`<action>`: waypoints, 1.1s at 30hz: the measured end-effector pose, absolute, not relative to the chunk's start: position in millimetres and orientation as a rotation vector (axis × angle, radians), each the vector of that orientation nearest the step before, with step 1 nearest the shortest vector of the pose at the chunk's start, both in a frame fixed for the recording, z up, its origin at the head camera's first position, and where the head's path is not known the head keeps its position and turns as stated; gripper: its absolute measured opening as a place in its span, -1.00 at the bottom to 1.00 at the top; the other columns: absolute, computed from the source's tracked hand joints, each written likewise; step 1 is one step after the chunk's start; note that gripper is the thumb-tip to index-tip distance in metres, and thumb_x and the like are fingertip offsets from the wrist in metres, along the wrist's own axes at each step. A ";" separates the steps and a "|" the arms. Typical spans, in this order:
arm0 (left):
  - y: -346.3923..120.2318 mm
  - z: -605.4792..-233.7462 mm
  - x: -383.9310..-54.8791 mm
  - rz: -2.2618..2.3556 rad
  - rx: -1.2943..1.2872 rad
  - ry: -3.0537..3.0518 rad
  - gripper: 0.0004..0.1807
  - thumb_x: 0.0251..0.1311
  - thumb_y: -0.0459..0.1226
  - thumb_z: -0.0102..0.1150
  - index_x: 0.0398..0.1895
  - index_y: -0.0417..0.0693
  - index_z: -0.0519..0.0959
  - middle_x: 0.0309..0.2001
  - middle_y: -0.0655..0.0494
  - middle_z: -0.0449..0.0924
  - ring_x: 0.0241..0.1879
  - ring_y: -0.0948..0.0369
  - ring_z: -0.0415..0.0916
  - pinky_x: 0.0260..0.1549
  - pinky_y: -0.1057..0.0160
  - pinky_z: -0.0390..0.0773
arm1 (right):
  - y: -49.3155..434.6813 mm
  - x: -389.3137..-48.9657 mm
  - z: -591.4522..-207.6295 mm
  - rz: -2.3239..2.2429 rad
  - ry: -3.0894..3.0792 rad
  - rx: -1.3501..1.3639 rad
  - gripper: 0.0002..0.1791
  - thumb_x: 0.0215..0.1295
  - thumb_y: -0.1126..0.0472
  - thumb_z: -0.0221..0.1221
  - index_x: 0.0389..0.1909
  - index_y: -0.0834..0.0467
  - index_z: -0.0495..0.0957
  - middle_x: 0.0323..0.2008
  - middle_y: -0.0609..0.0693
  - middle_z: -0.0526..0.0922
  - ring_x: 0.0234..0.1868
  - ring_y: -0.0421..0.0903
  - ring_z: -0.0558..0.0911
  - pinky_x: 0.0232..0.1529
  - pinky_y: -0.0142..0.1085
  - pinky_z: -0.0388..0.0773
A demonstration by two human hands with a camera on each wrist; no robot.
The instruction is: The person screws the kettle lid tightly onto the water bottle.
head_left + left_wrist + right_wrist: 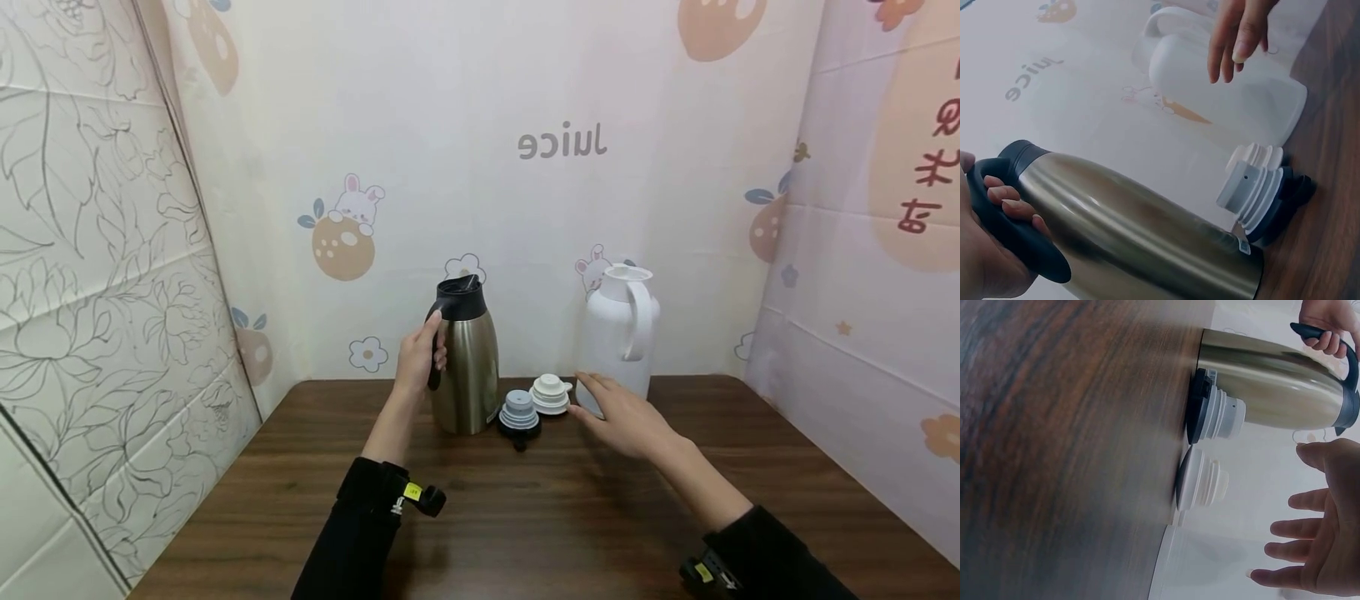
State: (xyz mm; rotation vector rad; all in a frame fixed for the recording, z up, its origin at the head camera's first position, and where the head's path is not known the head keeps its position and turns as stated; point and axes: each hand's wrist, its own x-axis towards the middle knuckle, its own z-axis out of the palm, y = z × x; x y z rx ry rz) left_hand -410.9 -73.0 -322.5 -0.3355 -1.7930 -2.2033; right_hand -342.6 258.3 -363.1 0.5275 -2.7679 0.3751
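Note:
My left hand [417, 357] grips the black handle [1019, 240] of a gold-brown metal thermos jug [467, 375], which stands upright with its black collar uncovered at the top. Beside its base, a grey-and-black stopper lid [519, 412] lies upside down on the wood. Close to that sits a white stopper lid [551, 393], also upturned. My right hand [621, 414] hovers over the table just right of the white lid, fingers spread and nothing in them. Behind it stands a white thermos jug [617, 325], lidless, its handle turned toward me; the hand hides part of its base.
The dark wooden table [525, 517] ends at a patterned curtain [480, 208] right behind the jugs. More printed cloth hangs along the right side, and a flower-patterned panel [97, 275] borders the left.

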 end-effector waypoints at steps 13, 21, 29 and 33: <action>-88.6 -318.0 -390.4 -2.246 -0.441 -1.851 -0.38 0.55 0.13 0.07 -0.64 -0.01 0.26 -0.69 0.23 0.17 -0.72 0.30 0.10 -0.63 0.36 0.24 | 260.7 -343.4 -366.2 0.384 -2.740 0.551 -0.27 0.60 -0.13 0.16 0.56 0.21 0.31 0.43 0.34 0.46 0.40 0.37 0.48 0.26 0.32 0.46; -102.0 -319.6 -386.6 -2.231 -0.553 -1.962 -0.32 0.56 0.19 0.02 -0.64 -0.04 0.20 -0.71 0.23 0.13 -0.72 0.28 0.09 -0.64 0.33 0.22 | 260.3 -344.2 -367.3 0.387 -2.746 0.563 -0.27 0.59 -0.16 0.15 0.54 0.22 0.34 0.43 0.33 0.47 0.40 0.36 0.49 0.28 0.31 0.45; -107.2 -320.3 -380.3 -2.224 -0.569 -1.995 -0.29 0.55 0.25 -0.02 -0.66 -0.01 0.18 -0.73 0.24 0.10 -0.74 0.28 0.05 -0.64 0.32 0.21 | 260.3 -343.7 -366.7 0.395 -2.751 0.576 -0.30 0.60 -0.15 0.15 0.53 0.20 0.36 0.42 0.29 0.50 0.39 0.33 0.51 0.28 0.29 0.46; -110.5 -320.6 -377.1 -2.250 -0.594 -1.992 -0.29 0.58 0.22 -0.04 -0.67 0.00 0.16 -0.73 0.25 0.09 -0.75 0.29 0.03 -0.65 0.33 0.19 | 259.0 -344.4 -366.1 0.396 -2.765 0.578 -0.30 0.60 -0.16 0.14 0.52 0.21 0.37 0.41 0.29 0.50 0.39 0.32 0.51 0.29 0.29 0.46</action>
